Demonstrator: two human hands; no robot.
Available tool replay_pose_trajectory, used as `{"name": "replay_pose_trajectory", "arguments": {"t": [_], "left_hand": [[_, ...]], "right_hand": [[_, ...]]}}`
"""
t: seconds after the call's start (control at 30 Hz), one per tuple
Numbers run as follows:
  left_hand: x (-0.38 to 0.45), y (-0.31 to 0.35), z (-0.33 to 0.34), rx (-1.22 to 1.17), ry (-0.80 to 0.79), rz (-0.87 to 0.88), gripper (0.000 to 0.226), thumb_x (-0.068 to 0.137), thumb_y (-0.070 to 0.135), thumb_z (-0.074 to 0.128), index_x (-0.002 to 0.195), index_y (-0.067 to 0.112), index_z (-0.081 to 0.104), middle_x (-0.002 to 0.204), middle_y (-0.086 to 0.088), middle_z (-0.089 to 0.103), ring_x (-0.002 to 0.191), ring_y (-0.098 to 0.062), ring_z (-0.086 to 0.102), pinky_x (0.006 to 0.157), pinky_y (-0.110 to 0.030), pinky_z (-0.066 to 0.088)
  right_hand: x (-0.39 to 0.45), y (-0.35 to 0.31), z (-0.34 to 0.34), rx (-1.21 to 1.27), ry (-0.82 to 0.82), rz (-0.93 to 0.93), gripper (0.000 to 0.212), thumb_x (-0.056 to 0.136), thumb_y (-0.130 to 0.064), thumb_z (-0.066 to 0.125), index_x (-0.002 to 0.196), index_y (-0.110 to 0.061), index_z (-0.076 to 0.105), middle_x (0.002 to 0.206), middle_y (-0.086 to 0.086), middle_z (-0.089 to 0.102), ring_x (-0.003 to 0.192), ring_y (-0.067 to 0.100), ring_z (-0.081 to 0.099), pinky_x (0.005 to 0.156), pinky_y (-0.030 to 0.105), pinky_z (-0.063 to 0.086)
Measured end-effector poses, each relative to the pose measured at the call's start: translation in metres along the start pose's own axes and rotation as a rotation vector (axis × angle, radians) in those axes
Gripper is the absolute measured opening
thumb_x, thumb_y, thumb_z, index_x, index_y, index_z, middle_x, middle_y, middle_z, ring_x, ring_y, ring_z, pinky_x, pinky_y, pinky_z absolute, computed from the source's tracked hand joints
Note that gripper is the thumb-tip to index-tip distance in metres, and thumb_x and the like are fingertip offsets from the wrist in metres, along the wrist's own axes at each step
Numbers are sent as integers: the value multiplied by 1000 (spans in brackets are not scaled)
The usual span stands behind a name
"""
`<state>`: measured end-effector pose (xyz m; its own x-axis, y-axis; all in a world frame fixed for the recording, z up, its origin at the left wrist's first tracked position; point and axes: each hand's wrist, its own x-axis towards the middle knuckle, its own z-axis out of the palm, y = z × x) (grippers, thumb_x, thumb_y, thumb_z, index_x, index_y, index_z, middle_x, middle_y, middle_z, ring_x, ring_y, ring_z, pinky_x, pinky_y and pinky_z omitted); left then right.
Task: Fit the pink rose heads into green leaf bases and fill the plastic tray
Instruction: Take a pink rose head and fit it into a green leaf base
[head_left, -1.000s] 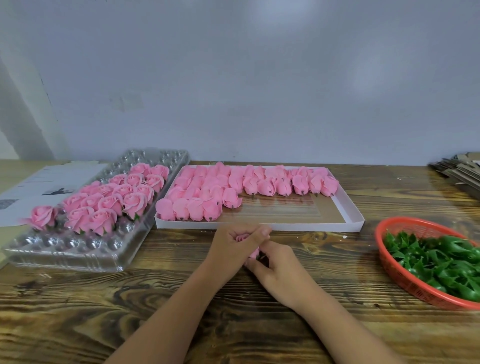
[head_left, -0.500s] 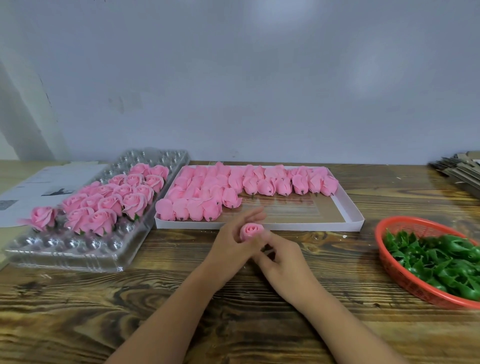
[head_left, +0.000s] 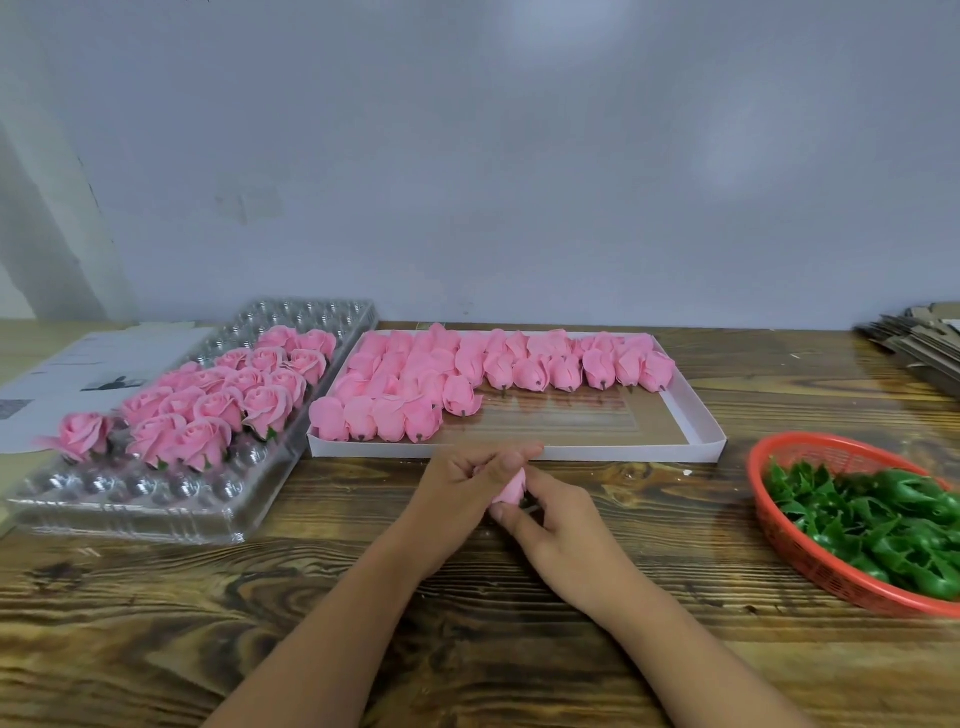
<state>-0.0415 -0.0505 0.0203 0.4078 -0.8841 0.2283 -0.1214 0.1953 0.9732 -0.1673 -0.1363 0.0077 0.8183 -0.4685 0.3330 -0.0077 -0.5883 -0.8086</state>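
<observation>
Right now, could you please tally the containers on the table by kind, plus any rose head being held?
Clear plastic tray: 1
White cardboard box: 1
Red basket: 1
Held pink rose head: 1
Total: 4

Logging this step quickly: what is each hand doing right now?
Left hand: closed, holding the pink rose head.
Right hand: closed, pinching the same rose head from below.
</observation>
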Motion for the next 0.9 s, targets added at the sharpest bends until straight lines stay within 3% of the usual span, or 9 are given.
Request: {"name": "replay_pose_trajectory", "arguments": {"t": [0.13, 0.23, 0.3, 0.4, 0.5, 0.57, 0.7, 0.8, 0.9], "left_hand": [[1, -5, 0, 148, -23, 5, 39, 95, 42, 60, 128, 24, 68, 122, 10, 74, 118, -5, 65, 96, -17, 49], [1, -8, 0, 262, -69, -17, 69, 88, 73, 53, 142, 31, 57, 126, 16, 70, 121, 0, 62, 103, -16, 46], [1, -10, -1, 291, -100, -33, 85, 80, 84, 51, 149, 34, 48, 131, 20, 65, 124, 4, 57, 104, -13, 42], [2, -10, -1, 280, -88, -25, 83, 78, 78, 61, 150, 42, 36, 149, 23, 49, 133, 12, 45, 108, -12, 39], [1, -4, 0, 255, 1, 52, 75, 77, 82, 58, 143, 49, 43, 143, 34, 49, 131, 16, 44, 98, -4, 40], [0, -1, 0, 210, 64, 107, 52, 84, 72, 59, 130, 47, 59, 137, 34, 57, 128, 10, 51, 98, -6, 41], [-1, -3, 2, 73, 65, 86, 12, 96, 29, 70, 100, 27, 81, 113, 14, 76, 112, -4, 69, 89, -13, 51], [-1, -5, 3, 82, 60, 53, 25, 97, 12, 67, 93, 31, 83, 110, 12, 77, 109, -6, 71, 87, -15, 52], [0, -5, 2, 117, 54, 49, 23, 98, 15, 67, 101, 33, 81, 112, 14, 77, 110, -4, 69, 87, -12, 51]], "right_hand": [[0, -1, 0, 20, 24, -26, 32, 96, -19, 62, 109, -48, 58, 97, -30, 67, 89, -2, 64, 69, 13, 45], [0, 0, -1, 32, 46, -37, 30, 97, -20, 61, 110, -47, 59, 97, -31, 67, 90, -3, 64, 70, 13, 46], [0, 3, -1, 39, 57, -32, 26, 97, -22, 60, 110, -45, 61, 102, -26, 69, 95, 0, 65, 76, 16, 50], [0, 5, -1, 42, 93, -23, 30, 95, -20, 58, 111, -45, 61, 106, -27, 69, 99, -2, 65, 80, 10, 48], [2, 4, 0, 30, 66, -11, 29, 95, -20, 61, 113, -43, 64, 105, -26, 69, 98, -2, 65, 79, 12, 49], [2, 3, 0, -1, 26, -17, 28, 94, -19, 63, 106, -45, 63, 100, -26, 69, 94, -2, 65, 74, 10, 47], [0, 4, 1, -84, -13, 0, 32, 91, -19, 66, 84, -48, 53, 81, -26, 65, 77, -4, 62, 65, 8, 41], [-1, 4, 1, -103, -14, -4, 26, 91, -20, 67, 89, -44, 58, 78, -22, 65, 72, -2, 61, 62, 11, 41], [-1, 4, 1, -71, -12, 1, 21, 92, -22, 67, 105, -37, 64, 94, -15, 71, 86, 4, 65, 75, 22, 52]]}}
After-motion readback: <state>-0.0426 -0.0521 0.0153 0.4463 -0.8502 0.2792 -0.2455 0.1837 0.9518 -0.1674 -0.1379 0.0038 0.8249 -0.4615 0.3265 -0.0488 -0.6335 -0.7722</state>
